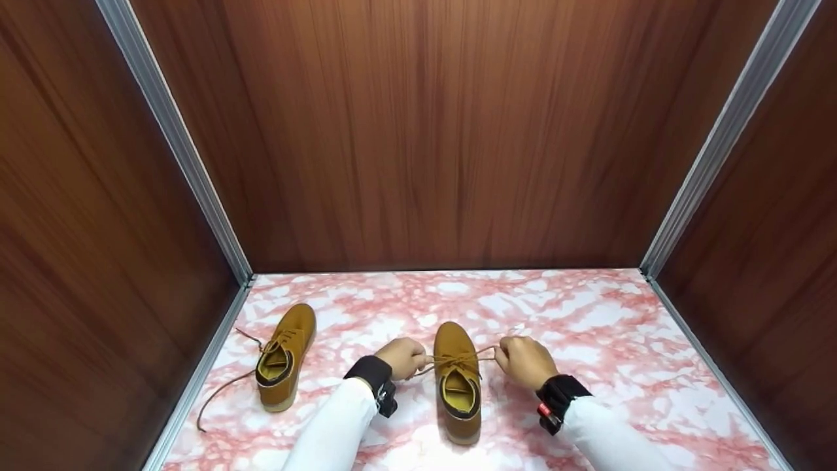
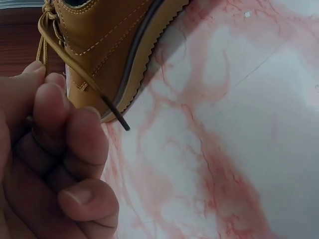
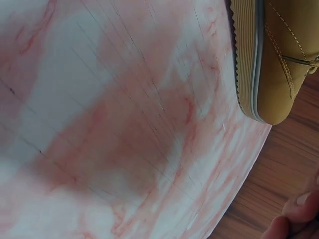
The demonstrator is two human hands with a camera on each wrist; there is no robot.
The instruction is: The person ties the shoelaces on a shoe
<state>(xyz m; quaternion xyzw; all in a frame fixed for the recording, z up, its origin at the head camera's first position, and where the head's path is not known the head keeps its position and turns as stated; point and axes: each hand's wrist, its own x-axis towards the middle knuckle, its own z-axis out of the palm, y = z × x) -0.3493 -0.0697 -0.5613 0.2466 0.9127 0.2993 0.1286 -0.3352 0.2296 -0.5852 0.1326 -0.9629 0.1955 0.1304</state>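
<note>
A tan lace-up shoe (image 1: 456,337) stands upright on the table with its toe pointing away. Its shoelace (image 2: 75,63) is pulled out to both sides over the tongue, looped and crossed at the middle. On the shoe's left, my left hand (image 1: 403,358) pinches a loop of the lace between thumb and finger; a dark-tipped lace end hangs free below it in the left wrist view. To the right, my right hand (image 1: 526,361) pinches the other loop, drawn taut. Only a few fingertips (image 3: 301,200) of that hand show in the right wrist view.
A second tan shoe (image 1: 297,330) stands at the left, its lace ends (image 1: 222,392) trailing loose on the table. The pink-and-white marbled tabletop (image 1: 588,314) is bounded by brown wood-grain panels (image 1: 431,131) at the back and both sides, with metal strips at the corners.
</note>
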